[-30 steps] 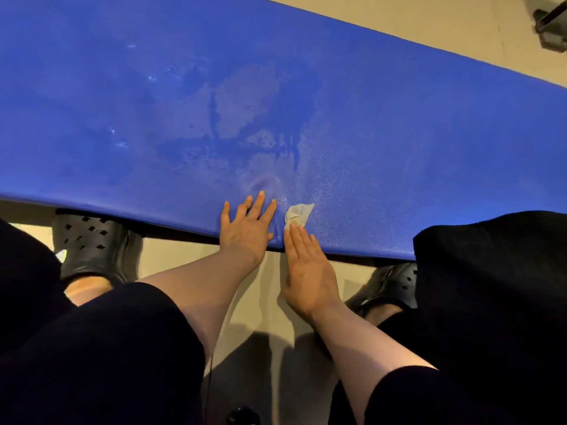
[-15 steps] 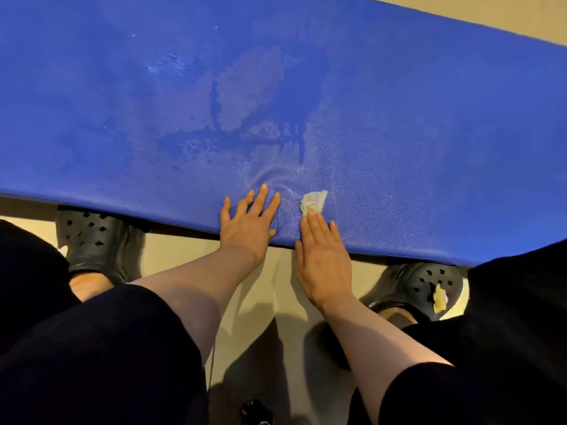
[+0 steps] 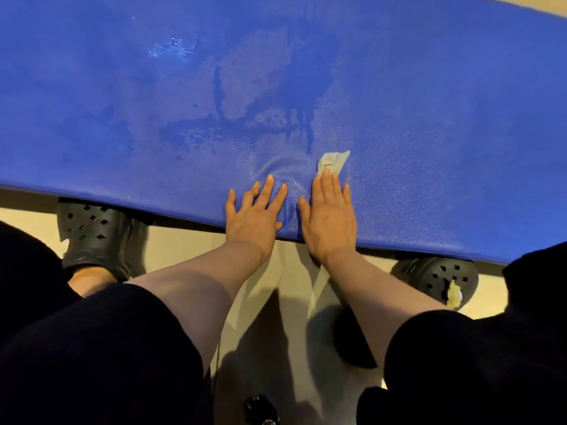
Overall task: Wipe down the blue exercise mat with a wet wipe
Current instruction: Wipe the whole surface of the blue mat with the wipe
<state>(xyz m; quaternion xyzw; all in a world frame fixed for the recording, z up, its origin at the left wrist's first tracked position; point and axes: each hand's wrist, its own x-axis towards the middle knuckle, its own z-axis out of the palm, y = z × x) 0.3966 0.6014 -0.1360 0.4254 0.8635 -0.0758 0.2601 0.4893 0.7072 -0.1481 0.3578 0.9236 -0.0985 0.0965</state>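
The blue exercise mat [image 3: 429, 102] fills the upper half of the head view, with dark wet streaks and patches near its middle. My right hand [image 3: 329, 217] lies flat near the mat's front edge, straight fingers pressing a small crumpled white wet wipe [image 3: 333, 162] that sticks out beyond the fingertips. My left hand [image 3: 256, 217] rests flat on the mat just to the left, fingers spread, and the mat surface puckers in front of it.
Two black perforated clogs stand on the beige floor, one at the left [image 3: 98, 237] partly under the mat's edge, one at the right [image 3: 441, 279] with a small yellowish scrap on it. Black clothing covers the lower corners.
My right hand has pushed the wipe forward and a little right, farther onto the mat. My left hand has stayed pressed in nearly the same spot.
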